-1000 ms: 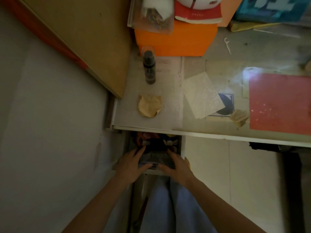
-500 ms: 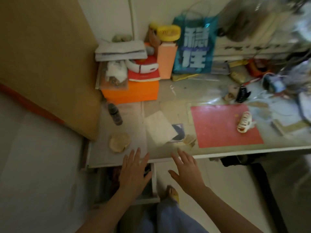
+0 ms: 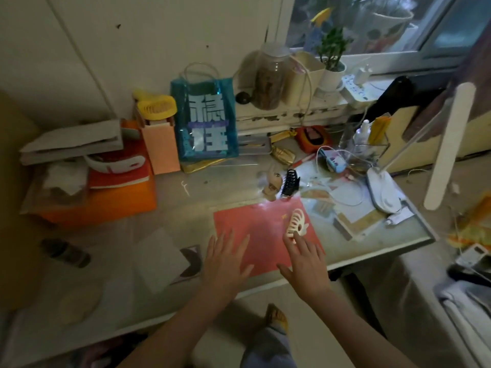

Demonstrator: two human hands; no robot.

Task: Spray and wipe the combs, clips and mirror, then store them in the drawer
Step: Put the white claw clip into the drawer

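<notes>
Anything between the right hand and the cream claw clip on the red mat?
Nothing: in the head view, the right hand reaches the cream claw clip, fingertips at its edge, over bare red mat.

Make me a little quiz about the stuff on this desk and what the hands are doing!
1. True or false: the right hand is gripping the cream hair clip.
2. What colour is the mat under that clip?
3. Which sits nearer the blue bag: A) the black hair clip, B) the desk lamp?

Key: 1 false, its fingers are spread, reaching. 2 red. 3 A.
</notes>
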